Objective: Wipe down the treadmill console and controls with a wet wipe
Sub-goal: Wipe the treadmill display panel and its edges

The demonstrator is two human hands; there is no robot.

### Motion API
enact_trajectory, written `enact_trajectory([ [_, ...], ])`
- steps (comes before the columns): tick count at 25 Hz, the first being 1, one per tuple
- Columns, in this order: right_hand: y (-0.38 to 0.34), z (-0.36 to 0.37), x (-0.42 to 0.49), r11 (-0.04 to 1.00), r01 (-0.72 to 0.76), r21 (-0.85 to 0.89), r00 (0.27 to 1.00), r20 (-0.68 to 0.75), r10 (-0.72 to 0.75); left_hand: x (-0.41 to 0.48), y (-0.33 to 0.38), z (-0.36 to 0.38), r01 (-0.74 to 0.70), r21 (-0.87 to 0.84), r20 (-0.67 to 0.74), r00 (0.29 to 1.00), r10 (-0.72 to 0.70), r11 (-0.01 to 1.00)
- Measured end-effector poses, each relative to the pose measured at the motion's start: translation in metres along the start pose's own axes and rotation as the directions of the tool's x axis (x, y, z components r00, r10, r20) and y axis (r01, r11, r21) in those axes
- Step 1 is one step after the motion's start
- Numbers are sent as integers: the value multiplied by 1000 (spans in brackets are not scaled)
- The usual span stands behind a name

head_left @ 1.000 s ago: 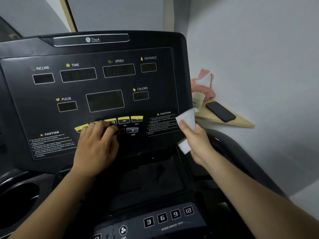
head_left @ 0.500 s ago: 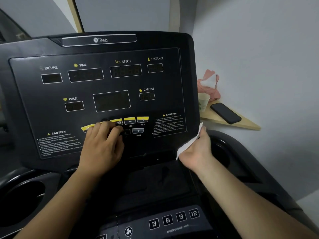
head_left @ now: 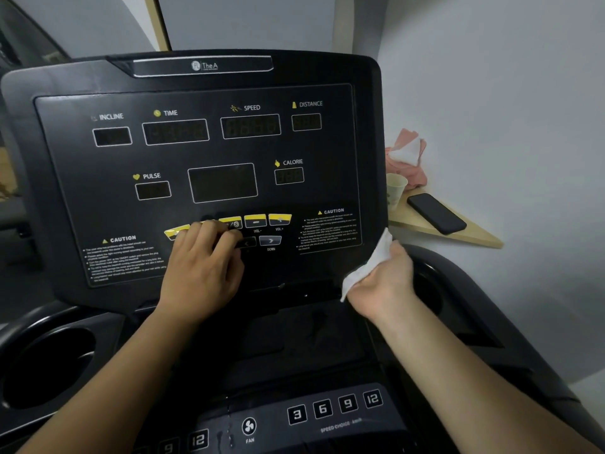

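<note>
The black treadmill console (head_left: pixel 203 93) fills the view, with dark displays labelled INCLINE, TIME, SPEED, DISTANCE, PULSE and CALORIE. A row of yellow buttons (head_left: pixel 255 220) runs below the displays. My left hand (head_left: pixel 203 267) lies flat on the panel, its fingers covering the left part of that button row. My right hand (head_left: pixel 381 283) grips a white wet wipe (head_left: pixel 368 267) and presses it against the console's lower right edge, beside the right caution label.
A lower control strip (head_left: pixel 334 409) carries speed keys 3, 6, 9, 12 and a fan key. Cup holders sit at left (head_left: pixel 49 365) and right (head_left: pixel 425 290). A wooden corner shelf (head_left: pixel 474 235) holds a phone (head_left: pixel 437 213), a paper cup (head_left: pixel 395 188) and a pink wipe pack (head_left: pixel 407 158).
My right hand has moved the wipe down and against the console's right edge, turning it from facing me to edge-on. The left hand stays on the buttons.
</note>
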State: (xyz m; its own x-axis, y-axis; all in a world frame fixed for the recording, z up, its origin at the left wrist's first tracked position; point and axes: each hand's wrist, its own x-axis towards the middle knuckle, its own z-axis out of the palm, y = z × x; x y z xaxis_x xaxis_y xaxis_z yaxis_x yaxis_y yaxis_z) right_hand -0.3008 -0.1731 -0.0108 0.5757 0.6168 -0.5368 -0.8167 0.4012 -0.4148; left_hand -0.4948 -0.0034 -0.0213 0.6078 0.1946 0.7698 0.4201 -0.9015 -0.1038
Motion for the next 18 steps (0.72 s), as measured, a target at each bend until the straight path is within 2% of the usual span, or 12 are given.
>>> enact_trajectory([
  [2,-9,-6,-14,998,-57,38,997,62,54,-1,-1,0,5,8,3,1000,-5,1000],
  [6,-17,-20,-47,987,-161,1,971,181,158,0,1,-3,9,2,27,1000,-9,1000],
  [8,-14,-23,-61,983,-184,-29,948,258,185,4,7,-11,104,-75,44,994,-101,992],
  [10,-7,-22,-68,978,-149,-147,938,292,187,9,25,-23,291,-255,94,957,-276,922],
  [12,1,-17,-69,968,-116,-224,930,318,185,14,55,-33,448,-474,271,893,-359,758],
  [13,6,-13,-68,964,-100,-246,926,332,180,17,72,-36,539,-553,406,840,-359,636],
  [14,11,-11,-68,962,-82,-262,924,341,172,19,87,-38,646,-594,540,762,-357,480],
  [16,19,-7,-68,958,-38,-286,919,365,146,21,109,-40,803,-585,720,578,-385,113],
  [18,25,-8,-66,952,12,-305,899,421,123,20,115,-42,817,-542,815,453,-363,-196],
])
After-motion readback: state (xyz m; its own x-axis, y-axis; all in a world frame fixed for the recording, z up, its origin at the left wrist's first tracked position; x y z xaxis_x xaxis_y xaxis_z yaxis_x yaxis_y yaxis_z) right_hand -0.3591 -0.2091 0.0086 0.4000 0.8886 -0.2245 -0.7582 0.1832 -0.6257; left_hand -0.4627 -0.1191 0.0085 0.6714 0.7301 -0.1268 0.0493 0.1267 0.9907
